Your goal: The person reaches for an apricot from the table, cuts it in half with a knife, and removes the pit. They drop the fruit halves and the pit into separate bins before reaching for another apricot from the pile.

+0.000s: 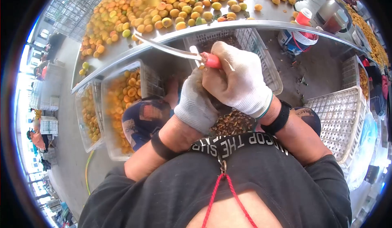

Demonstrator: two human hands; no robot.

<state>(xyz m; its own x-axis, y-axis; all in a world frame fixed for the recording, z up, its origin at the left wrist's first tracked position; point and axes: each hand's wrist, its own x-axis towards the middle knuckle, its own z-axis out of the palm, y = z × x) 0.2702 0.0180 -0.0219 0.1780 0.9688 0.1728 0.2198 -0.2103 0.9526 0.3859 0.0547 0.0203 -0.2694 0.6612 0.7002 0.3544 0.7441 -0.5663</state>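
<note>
My right hand, in a white knit glove, is closed around the red handle of a knife. Its curved blade points up and left, over the table edge. Close against it is my left hand, gloved too, with the fingers curled. A short whitish strip sticks up between the hands beside the blade. What my left fingers grip is mostly hidden. Many apricots lie on the metal table beyond. Below my wrists, apricot pits fill a container between my legs.
The table's metal rim curves in front of my hands. Left stand crates of halved apricots and whole-looking ones. A white crate is at right, another under the table. A bucket and red bottle stand at right.
</note>
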